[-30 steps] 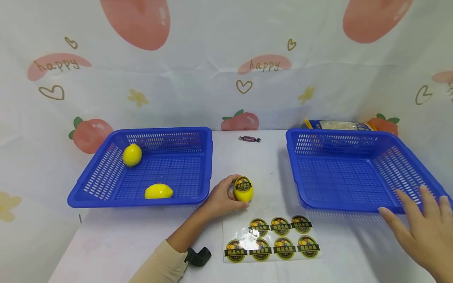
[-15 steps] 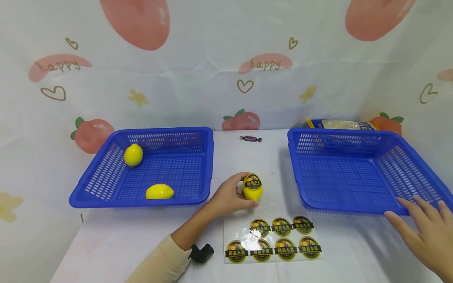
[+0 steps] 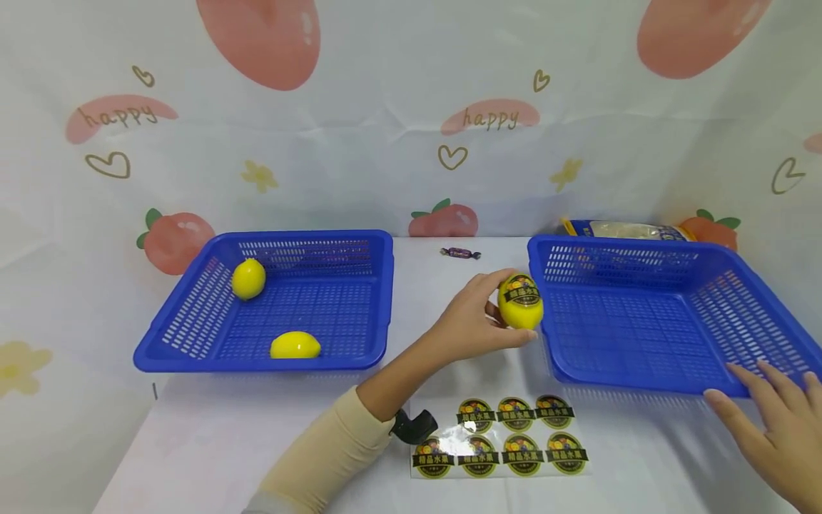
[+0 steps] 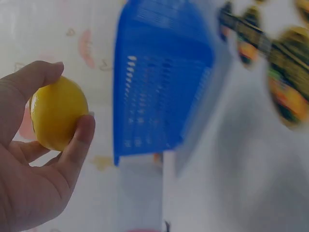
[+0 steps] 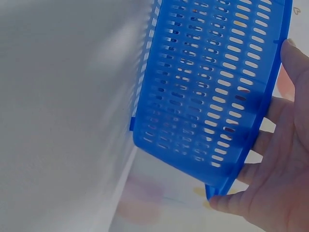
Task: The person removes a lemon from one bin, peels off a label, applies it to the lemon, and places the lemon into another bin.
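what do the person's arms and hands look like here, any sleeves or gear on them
The left arm wears a cream long sleeve ending short of the wrist, with a small black device at the wrist. The left hand is bare. The right hand is bare too; no sleeve shows.

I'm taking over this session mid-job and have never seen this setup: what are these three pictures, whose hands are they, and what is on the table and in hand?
There is no machine here: a person works with two bare hands. The wide picture comes from a camera on the person's head, looking down at a white table. The other two come from cameras on each wrist.

The left hand grips a yellow lemon with a sticker just at the left rim of the right blue basket; the left wrist view shows that grip close up. The right hand rests with straight fingers at the basket's near right corner.

The left blue basket holds two plain lemons. A sticker sheet lies at the front, a wrapped candy at the back, and a bag behind the right basket.
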`<action>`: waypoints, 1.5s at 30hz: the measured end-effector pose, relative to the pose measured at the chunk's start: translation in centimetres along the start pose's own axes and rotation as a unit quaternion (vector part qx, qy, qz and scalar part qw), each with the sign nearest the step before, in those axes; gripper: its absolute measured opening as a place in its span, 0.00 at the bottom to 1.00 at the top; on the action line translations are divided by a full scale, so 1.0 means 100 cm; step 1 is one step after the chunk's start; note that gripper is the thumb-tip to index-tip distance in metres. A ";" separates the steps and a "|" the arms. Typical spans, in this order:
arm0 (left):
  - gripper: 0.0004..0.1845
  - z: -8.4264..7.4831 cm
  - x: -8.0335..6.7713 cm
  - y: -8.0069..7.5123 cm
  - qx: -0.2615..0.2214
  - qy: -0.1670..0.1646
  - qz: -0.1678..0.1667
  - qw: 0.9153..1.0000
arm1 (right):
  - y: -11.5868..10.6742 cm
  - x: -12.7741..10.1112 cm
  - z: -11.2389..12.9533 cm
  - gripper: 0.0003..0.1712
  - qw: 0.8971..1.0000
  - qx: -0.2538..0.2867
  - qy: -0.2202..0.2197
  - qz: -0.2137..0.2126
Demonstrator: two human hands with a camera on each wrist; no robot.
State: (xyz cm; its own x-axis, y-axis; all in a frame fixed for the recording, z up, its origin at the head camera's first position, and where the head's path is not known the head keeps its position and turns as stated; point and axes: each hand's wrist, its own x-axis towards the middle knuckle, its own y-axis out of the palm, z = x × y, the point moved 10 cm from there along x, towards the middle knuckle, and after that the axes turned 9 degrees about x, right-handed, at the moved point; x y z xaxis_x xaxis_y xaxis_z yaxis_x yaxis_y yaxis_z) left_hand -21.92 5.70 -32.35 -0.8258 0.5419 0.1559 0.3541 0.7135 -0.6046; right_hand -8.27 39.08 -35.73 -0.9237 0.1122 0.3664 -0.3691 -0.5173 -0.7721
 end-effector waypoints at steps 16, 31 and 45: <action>0.43 -0.032 0.084 0.050 0.277 0.038 0.044 0.959 | 0.005 0.000 0.003 0.36 0.999 -0.041 0.003 0.014; 0.47 -0.018 0.112 0.081 0.426 -0.042 0.090 0.899 | 0.002 -0.002 0.003 0.34 1.000 -0.018 -0.012 -0.013; 0.54 -0.009 0.113 0.119 0.517 -0.109 0.224 0.819 | -0.001 0.000 0.003 0.32 0.999 0.004 -0.033 -0.036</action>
State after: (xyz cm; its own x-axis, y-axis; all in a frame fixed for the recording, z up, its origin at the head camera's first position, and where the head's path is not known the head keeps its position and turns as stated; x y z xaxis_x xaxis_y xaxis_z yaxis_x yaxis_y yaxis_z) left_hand -26.65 20.72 -37.04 -0.8127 0.4747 -0.3378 0.1755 -0.3534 -0.9189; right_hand -8.22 38.89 -35.47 -0.8859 0.0942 0.4542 -0.4335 -0.5166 -0.7384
